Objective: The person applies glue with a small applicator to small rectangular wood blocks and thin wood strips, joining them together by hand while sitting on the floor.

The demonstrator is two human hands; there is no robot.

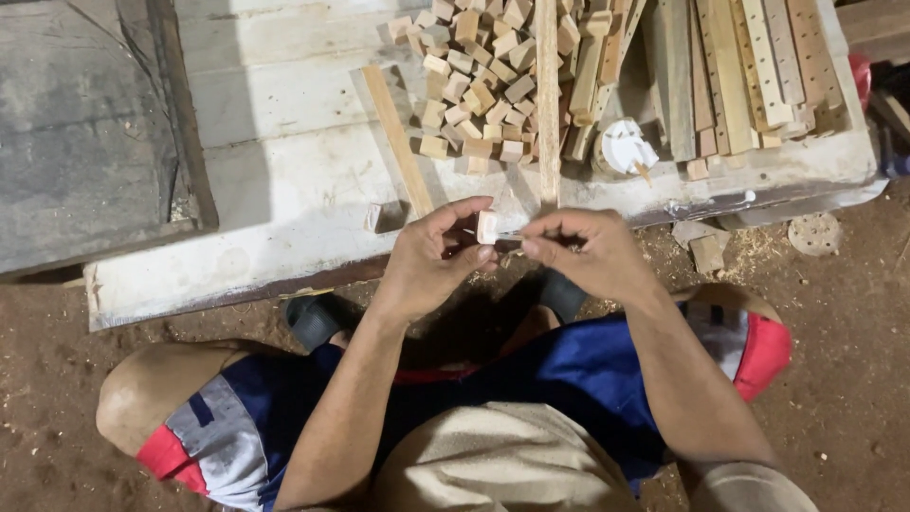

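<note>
At frame centre, the left hand [431, 258] pinches a small wooden block [487, 227] while the right hand [583, 251] grips a thin pin [509, 236] at its face; insertion appears underway and calls for straight alignment.

1. Lit hard from above and ahead, brightest on the white bench [284, 204] near its front edge, almost glaring.
2. Dim at the bench's far left corner and over the dirt floor [853, 379].
3. Deep shadow under the hands and between the knees.
4. Slightly soft throughout; wood blocks [474, 85] smeared, edges mildly bowed.
</note>
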